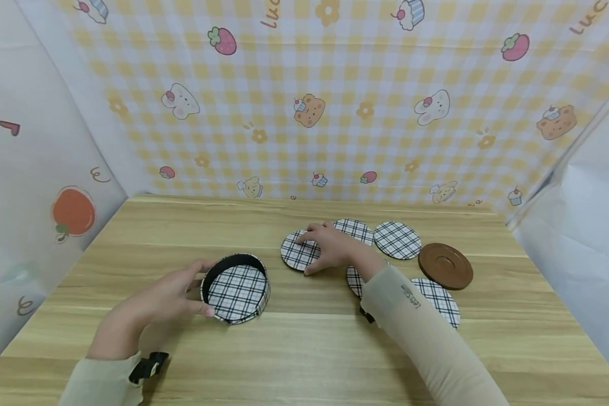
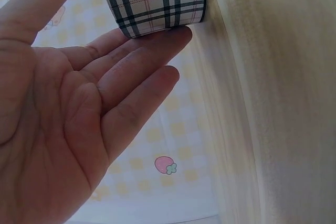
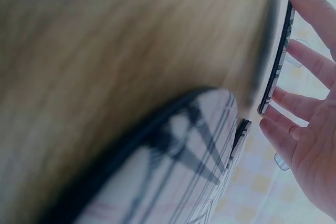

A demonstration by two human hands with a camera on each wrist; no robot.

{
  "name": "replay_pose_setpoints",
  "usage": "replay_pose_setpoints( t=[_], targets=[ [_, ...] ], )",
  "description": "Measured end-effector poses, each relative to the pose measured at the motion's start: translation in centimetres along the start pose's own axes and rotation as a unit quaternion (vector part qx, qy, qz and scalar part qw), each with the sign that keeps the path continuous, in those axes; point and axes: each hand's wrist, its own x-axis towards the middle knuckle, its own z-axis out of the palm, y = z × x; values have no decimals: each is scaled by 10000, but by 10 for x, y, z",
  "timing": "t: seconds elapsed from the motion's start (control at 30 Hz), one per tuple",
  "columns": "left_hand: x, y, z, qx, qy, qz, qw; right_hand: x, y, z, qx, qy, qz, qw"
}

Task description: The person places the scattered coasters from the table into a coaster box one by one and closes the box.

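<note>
A round plaid coaster holder (image 1: 266, 293) with a black inside stands on the table at centre left, and a plaid disc (image 1: 237, 290) lies within it. My left hand (image 1: 175, 293) holds the holder's left side, thumb at the front and fingers farther back. In the left wrist view the fingertips (image 2: 181, 35) touch its plaid wall (image 2: 157, 1). To the right, my right hand (image 1: 330, 247) grips a round plaid coaster (image 1: 294, 252) by its edges. The right wrist view shows this coaster (image 3: 277, 59) edge-on between thumb and fingers, with a gap between it and the tabletop.
Several more plaid coasters lie on the right, among them one at the back (image 1: 397, 240) and one nearer (image 1: 438, 301), partly behind my right sleeve (image 1: 416, 321). A brown round coaster (image 1: 445, 266) sits beside them. A patterned cloth (image 1: 284, 141) hangs behind the wooden table (image 1: 294, 361).
</note>
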Motion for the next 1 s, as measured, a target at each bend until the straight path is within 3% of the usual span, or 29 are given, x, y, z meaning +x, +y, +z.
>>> replay_pose_setpoints(
  t=[1.0],
  targets=[
    [1, 2, -1, 75, 1, -85, 9999, -10, -7, 2, 140, 248, -338, 9990]
  ],
)
